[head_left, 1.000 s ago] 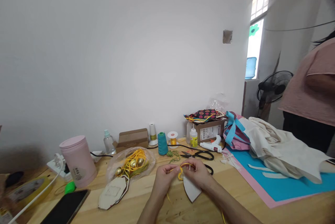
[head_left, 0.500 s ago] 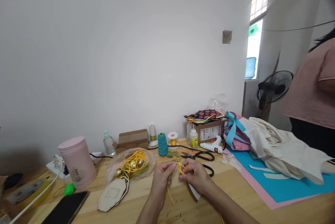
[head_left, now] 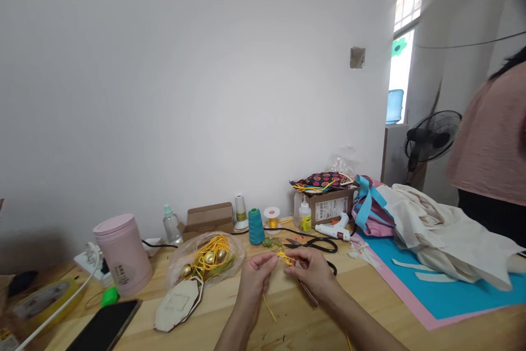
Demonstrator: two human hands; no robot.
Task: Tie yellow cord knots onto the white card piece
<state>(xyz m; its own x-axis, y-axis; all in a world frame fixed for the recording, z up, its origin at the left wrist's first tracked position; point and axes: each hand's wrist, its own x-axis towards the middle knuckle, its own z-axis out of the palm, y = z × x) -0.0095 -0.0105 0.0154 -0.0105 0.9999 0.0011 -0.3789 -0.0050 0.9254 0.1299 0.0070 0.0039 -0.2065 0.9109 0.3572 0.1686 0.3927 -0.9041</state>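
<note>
– Since a second ago the flat card piece is turning edge-on, half hidden under the right hand.
– Grip?
– Both are pinching the yellow cord; left hand too, over bare table near the front edge.
– Containers?
– One plastic bag is holding three gold bells; one box is carrying fabric.

Craft room — glue gun, thread spool, scissors.
</note>
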